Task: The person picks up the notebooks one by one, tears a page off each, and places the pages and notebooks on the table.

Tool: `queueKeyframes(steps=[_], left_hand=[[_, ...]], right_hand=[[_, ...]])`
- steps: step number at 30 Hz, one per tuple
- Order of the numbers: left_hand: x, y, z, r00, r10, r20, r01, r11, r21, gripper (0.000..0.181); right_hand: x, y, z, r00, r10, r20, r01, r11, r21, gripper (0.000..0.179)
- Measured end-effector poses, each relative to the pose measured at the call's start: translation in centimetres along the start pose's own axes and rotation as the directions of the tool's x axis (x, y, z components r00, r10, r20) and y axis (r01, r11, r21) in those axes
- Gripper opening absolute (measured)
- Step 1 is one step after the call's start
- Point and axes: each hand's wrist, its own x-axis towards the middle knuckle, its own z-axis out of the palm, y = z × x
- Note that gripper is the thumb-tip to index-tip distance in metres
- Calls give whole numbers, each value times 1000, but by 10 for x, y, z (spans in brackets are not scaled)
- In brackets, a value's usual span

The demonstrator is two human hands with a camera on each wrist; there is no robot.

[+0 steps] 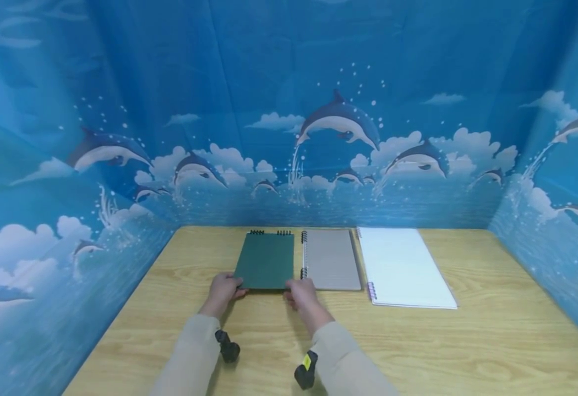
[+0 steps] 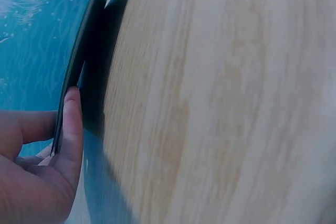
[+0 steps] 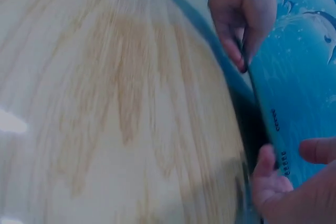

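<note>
A dark green spiral notebook (image 1: pixel 266 260) lies on the left of the table, black rings at its far edge. Its near edge is raised a little, with a dark gap beneath it in the left wrist view. My left hand (image 1: pixel 224 288) pinches the near left corner, thumb above and fingers (image 2: pixel 72 124) below. At the near right corner, my right hand (image 1: pixel 303 300) holds the edge, its fingers (image 3: pixel 266 174) on the underside and its thumb on the cover side. Just right of that hand is a grey spiral notebook (image 1: pixel 331 258).
A larger white spiral pad (image 1: pixel 405 267) lies right of the grey notebook. All three sit near the back edge of the wood-grain table (image 1: pixel 492 341). A blue dolphin-print curtain (image 1: pixel 269 66) hangs behind the table and along both sides.
</note>
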Motion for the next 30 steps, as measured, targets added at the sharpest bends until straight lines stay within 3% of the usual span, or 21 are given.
queueKeyframes(steps=[5, 9, 15, 18, 22, 25, 27, 30], left_hand=[[-4, 1, -3, 1000, -2, 5, 2, 999, -39, 39], [-10, 6, -6, 1000, 23, 22, -21, 998, -53, 35], [-21, 9, -19, 996, 44, 75, -47, 998, 34, 28], [-24, 5, -28, 987, 83, 139, -95, 992, 86, 23], [-33, 5, -41, 974, 105, 203, -148, 967, 209, 21], [-45, 7, -47, 975, 95, 201, -157, 933, 324, 27], [-52, 8, -49, 976, 94, 198, -165, 909, 382, 26], [-62, 3, -55, 964, 97, 247, -192, 896, 400, 24]], right_hand=[[8, 2, -7, 996, -55, 63, 55, 998, -1, 41], [13, 0, -13, 986, -112, 126, 126, 986, -111, 47], [10, -1, -17, 968, -165, 191, 207, 952, -224, 45], [6, -1, -18, 963, -169, 208, 219, 945, -244, 42], [-3, -1, -22, 956, -146, 254, 215, 939, -270, 34], [-13, -1, -26, 942, -129, 309, 224, 930, -293, 29], [-21, 0, -28, 930, -126, 345, 244, 914, -324, 26], [-33, 4, -31, 910, -139, 391, 296, 878, -375, 24]])
